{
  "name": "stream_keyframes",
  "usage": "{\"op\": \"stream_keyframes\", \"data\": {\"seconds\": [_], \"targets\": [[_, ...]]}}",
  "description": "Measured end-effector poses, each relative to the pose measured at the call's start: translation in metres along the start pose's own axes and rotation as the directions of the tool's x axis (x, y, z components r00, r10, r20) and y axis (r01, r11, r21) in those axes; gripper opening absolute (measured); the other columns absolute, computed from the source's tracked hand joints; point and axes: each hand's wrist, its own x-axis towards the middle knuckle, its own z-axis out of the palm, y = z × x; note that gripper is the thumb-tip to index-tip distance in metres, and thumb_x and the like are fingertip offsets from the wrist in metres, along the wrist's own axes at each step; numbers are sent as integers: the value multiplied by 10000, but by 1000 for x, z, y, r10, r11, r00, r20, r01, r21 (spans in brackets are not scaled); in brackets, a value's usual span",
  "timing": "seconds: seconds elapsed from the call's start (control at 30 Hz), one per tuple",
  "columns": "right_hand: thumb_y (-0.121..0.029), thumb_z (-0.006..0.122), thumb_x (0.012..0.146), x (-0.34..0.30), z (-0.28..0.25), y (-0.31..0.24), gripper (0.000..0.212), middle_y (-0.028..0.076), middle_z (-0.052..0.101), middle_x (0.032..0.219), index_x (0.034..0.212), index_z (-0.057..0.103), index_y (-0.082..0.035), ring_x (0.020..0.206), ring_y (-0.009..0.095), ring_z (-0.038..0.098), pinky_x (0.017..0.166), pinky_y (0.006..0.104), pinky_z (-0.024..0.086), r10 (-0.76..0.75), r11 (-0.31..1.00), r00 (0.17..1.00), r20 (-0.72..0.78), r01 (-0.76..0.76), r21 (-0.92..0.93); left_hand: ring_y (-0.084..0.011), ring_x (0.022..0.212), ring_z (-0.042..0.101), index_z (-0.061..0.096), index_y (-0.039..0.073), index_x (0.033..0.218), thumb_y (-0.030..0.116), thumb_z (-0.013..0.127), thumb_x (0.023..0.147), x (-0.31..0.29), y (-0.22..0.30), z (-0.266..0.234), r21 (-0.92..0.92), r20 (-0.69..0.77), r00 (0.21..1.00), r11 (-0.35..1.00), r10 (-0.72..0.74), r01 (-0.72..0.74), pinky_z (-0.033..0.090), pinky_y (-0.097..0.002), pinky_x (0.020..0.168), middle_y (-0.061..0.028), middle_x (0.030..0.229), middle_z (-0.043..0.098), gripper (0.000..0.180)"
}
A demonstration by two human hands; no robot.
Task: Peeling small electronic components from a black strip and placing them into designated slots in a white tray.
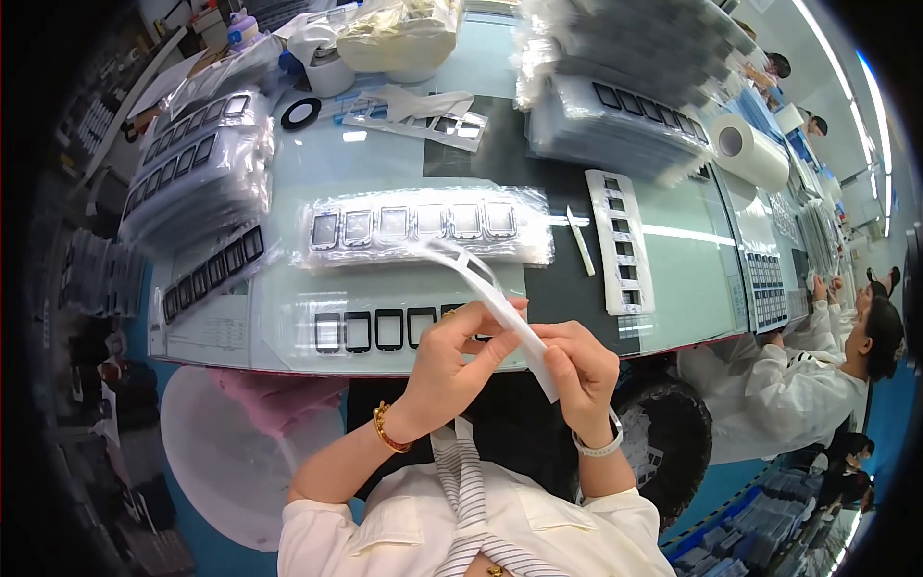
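My left hand (460,351) and my right hand (581,370) both pinch a narrow white strip (530,348) above the front edge of the table. Window-like cut-outs show in its far end, which curls away from me. Beyond it lies a stack of clear film sheets (529,252) bearing a row of rounded rectangular frames. Several black frames (389,329) line up on the glass beneath my left hand, which partly covers the row. To the right rest a slim white-handled knife-like tool (581,242) and a white strip with square openings (615,240).
Stacked film sheets stand at left (197,188) and far right (606,135). A black tape ring (301,113), a white film roll (750,152) and a yellowish bag (399,38) sit farther back. A black-lined bin (687,433) is below; a co-worker (803,380) sits at right.
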Motion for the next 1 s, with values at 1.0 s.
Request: {"op": "stream_keyframes", "data": {"seconds": [1.0], "targets": [[-294, 638, 1054, 10, -45, 40, 377, 162, 734, 1235, 1216, 704, 40, 1077, 285, 681, 969, 409, 531, 101, 931, 990, -97, -129, -341, -262, 1011, 747, 726, -11, 1045, -53, 776, 908, -51, -15, -32, 241, -211, 892, 906, 400, -349, 614, -343, 834, -203, 1337, 616, 152]]}}
